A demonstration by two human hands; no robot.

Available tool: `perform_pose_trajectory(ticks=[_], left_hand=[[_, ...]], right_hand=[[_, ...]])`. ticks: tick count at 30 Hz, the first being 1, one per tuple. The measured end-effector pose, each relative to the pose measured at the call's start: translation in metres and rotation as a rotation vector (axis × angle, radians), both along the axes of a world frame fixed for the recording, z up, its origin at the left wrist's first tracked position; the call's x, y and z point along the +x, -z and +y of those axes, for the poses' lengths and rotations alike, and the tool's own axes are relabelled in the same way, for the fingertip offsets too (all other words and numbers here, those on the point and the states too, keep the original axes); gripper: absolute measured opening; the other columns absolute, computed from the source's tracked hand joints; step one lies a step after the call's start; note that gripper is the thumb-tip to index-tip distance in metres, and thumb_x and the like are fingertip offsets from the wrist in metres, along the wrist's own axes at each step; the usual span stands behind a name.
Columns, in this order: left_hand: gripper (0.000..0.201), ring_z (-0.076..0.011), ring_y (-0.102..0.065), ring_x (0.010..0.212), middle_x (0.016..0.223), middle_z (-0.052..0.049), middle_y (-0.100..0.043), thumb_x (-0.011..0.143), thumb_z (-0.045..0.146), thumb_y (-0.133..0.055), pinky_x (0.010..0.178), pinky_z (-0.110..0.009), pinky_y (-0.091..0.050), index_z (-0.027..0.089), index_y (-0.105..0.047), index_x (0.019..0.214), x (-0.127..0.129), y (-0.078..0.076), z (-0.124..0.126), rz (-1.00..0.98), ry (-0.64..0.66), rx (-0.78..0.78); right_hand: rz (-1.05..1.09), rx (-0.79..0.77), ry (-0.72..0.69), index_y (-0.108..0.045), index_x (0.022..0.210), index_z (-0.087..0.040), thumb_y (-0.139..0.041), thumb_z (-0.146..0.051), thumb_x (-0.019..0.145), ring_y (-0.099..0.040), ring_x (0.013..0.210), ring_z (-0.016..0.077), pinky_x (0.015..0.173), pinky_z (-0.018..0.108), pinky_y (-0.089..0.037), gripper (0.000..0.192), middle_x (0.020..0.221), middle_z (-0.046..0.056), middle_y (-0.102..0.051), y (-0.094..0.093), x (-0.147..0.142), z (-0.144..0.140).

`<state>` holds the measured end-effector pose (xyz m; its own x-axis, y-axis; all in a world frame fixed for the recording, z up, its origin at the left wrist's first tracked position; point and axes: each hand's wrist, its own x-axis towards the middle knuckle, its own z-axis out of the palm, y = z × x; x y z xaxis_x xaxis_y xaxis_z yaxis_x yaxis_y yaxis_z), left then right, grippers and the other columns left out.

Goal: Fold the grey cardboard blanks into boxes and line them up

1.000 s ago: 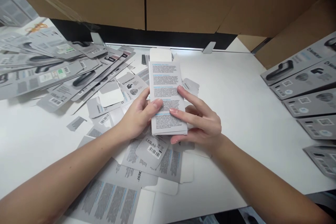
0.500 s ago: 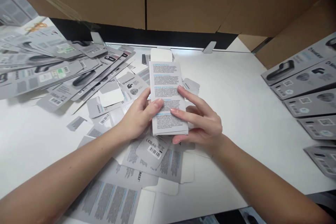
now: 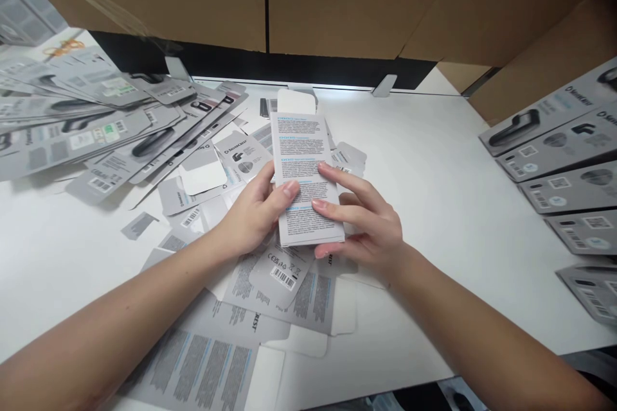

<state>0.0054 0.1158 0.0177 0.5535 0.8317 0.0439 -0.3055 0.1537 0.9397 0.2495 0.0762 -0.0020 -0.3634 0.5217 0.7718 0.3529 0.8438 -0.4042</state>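
I hold a small grey printed carton [image 3: 303, 160] upright above the white table [image 3: 434, 192], its text panel facing me and its white top flap open. My left hand [image 3: 255, 212] grips its left edge, thumb on the front. My right hand [image 3: 366, 218] holds the right side, with fingers laid across the printed face. Flat unfolded cartons [image 3: 270, 295] lie under my hands.
A heap of flat grey cartons [image 3: 96, 128] spreads across the left of the table. Assembled grey boxes [image 3: 563, 167] are lined up at the right edge. Brown cardboard walls [image 3: 337, 0] stand behind the table.
The carton and both hands have barely shifted; the carton tilted slightly left and my right fingers slid a little lower on it.
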Motion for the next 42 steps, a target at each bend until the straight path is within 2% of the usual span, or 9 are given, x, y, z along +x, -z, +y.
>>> perform_pose_trajectory(ticks=[3,9,15,20,25,32,37,42], left_hand=[[0.084,-0.0436,-0.088,0.120,0.152,-0.024,-0.082,0.103,0.073,-0.087,0.083,-0.046,-0.074,0.019,-0.063,0.163,-0.001,0.000,0.000,0.007,0.006,-0.008],[0.085,-0.0433,-0.088,0.117,0.149,-0.023,-0.083,0.103,0.072,-0.087,0.080,-0.045,-0.073,0.021,-0.060,0.166,0.000,-0.001,0.000,0.014,-0.004,-0.014],[0.088,-0.0441,-0.087,0.123,0.149,-0.022,-0.083,0.102,0.073,-0.088,0.088,-0.048,-0.074,0.022,-0.061,0.167,0.000,-0.003,-0.001,0.015,-0.005,-0.006],[0.086,-0.0430,-0.089,0.115,0.136,-0.020,-0.088,0.103,0.074,-0.086,0.088,-0.050,-0.073,0.022,-0.061,0.167,-0.002,0.002,-0.001,0.023,0.041,0.033],[0.079,-0.0439,-0.088,0.117,0.133,-0.017,-0.089,0.104,0.073,-0.085,0.086,-0.049,-0.072,0.025,-0.066,0.163,-0.002,0.005,-0.001,0.029,0.056,0.050],[0.079,-0.0429,-0.087,0.120,0.141,-0.019,-0.087,0.107,0.072,-0.083,0.086,-0.047,-0.072,0.022,-0.062,0.165,-0.001,0.002,-0.001,0.021,0.046,0.039],[0.082,-0.0424,-0.088,0.117,0.142,-0.020,-0.086,0.107,0.070,-0.082,0.085,-0.047,-0.073,0.020,-0.059,0.169,-0.001,0.001,0.000,0.030,0.048,0.051],[0.084,-0.0435,-0.088,0.120,0.145,-0.021,-0.085,0.107,0.070,-0.082,0.092,-0.050,-0.074,0.020,-0.059,0.169,-0.001,0.001,0.000,0.029,0.038,0.054]], right_hand=[[-0.001,0.003,0.002,-0.066,0.174,-0.046,-0.094,-0.054,0.107,-0.082,0.080,0.0197,0.061,0.041,-0.075,0.073,0.182,0.014,-0.064,-0.001,0.000,0.000],[0.017,0.018,-0.004,-0.065,0.176,-0.046,-0.088,-0.048,0.113,-0.073,0.066,0.0154,0.057,0.041,-0.071,0.067,0.182,0.012,-0.065,-0.003,-0.003,0.000],[0.018,0.022,0.008,-0.068,0.173,-0.046,-0.096,-0.048,0.107,-0.077,0.070,0.0176,0.056,0.043,-0.073,0.072,0.181,0.012,-0.066,0.001,-0.002,0.000],[0.019,0.107,0.072,-0.081,0.158,-0.040,-0.105,-0.067,0.091,-0.090,0.096,0.0291,0.067,0.045,-0.080,0.076,0.167,0.013,-0.078,-0.001,-0.002,0.000],[-0.008,0.188,-0.020,-0.079,0.164,-0.029,-0.102,-0.054,0.100,-0.091,0.084,0.0220,0.063,0.035,-0.078,0.072,0.169,0.018,-0.077,-0.010,-0.005,0.000],[0.002,0.106,0.004,-0.074,0.170,-0.032,-0.093,-0.047,0.109,-0.094,0.117,0.0297,0.072,0.036,-0.081,0.065,0.170,0.015,-0.076,-0.011,-0.007,-0.004],[-0.002,0.125,-0.017,-0.070,0.175,-0.034,-0.094,-0.048,0.109,-0.093,0.125,0.0302,0.080,0.037,-0.083,0.072,0.174,0.013,-0.073,-0.009,-0.007,-0.001],[0.001,0.146,-0.030,-0.070,0.175,-0.030,-0.093,-0.044,0.109,-0.090,0.134,0.0302,0.093,0.036,-0.083,0.071,0.177,0.012,-0.070,-0.008,-0.007,0.001]])
